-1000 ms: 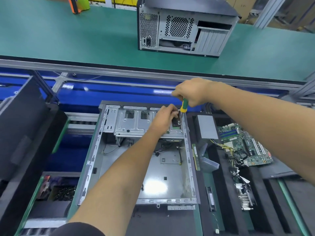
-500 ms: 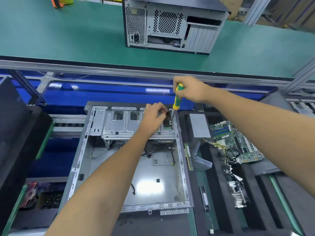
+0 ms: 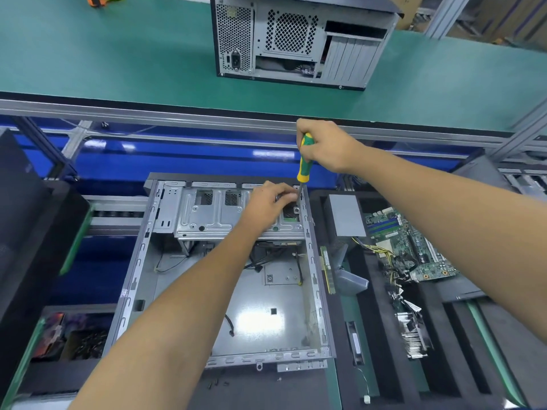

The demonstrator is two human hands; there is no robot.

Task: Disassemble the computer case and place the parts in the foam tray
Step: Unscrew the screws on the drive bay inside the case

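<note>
An open computer case (image 3: 139,261) lies flat before me, its inside mostly bare metal with a few loose cables. A silver drive cage (image 3: 207,217) spans its far end. My right hand (image 3: 325,146) grips a green and yellow screwdriver (image 3: 304,159), held upright with its tip down at the cage's right corner. My left hand (image 3: 268,202) rests on the cage beside the shaft, fingertips pinched around it near the tip. The black foam tray (image 3: 381,335) to the right holds a motherboard (image 3: 408,241), a grey box (image 3: 346,214), a memory stick (image 3: 327,267) and a heatsink (image 3: 414,332).
A second computer case (image 3: 299,39) stands on the green conveyor (image 3: 118,54) behind. A black panel (image 3: 26,232) leans at the left. A bin of small parts (image 3: 74,338) sits at lower left. Several loose screws (image 3: 217,383) lie just in front of the case.
My right hand has raised the screwdriver more upright above the cage corner. My left hand stays on the cage. The camera has shifted, so the case sits lower left in view.
</note>
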